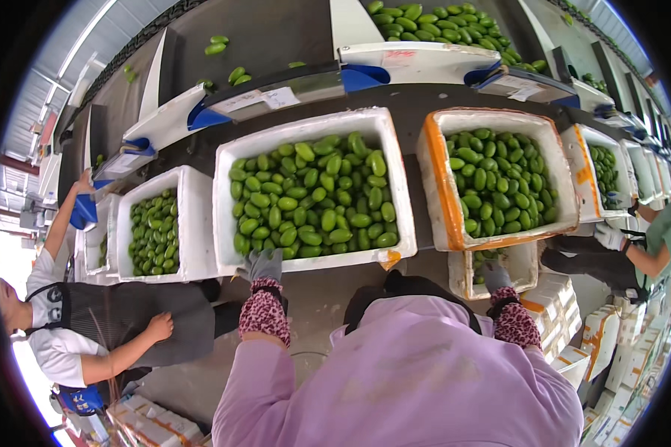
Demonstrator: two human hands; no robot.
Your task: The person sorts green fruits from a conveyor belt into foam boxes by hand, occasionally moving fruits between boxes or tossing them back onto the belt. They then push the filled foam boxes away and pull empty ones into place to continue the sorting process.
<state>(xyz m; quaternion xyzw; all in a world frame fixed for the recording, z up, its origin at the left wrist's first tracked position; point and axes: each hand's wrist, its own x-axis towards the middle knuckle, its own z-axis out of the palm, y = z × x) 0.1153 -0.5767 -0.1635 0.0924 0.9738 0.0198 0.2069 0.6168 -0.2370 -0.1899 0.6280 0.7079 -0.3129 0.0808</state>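
My left hand (pixel 264 266), in a grey glove with a pink patterned cuff, grips the near rim of a white foam box (pixel 317 262) at its left corner. Green oval fruits (pixel 313 197) fill that box. My right hand (pixel 497 277), gloved alike, hangs with its fingers stretched out over a lower foam box (pixel 529 279). Some green fruits lie inside the lower box, close to those fingers. Just above it stands an orange-taped foam box (pixel 436 186), full of the same fruits.
Sorting chutes (pixel 261 45) with blue corners run along the far side, some holding fruits. At left a co-worker in a dark apron (pixel 134 324) reaches to a chute, by another filled box (pixel 201 223). Another co-worker (pixel 652 249) stands at right, near stacked foam boxes (pixel 552 313).
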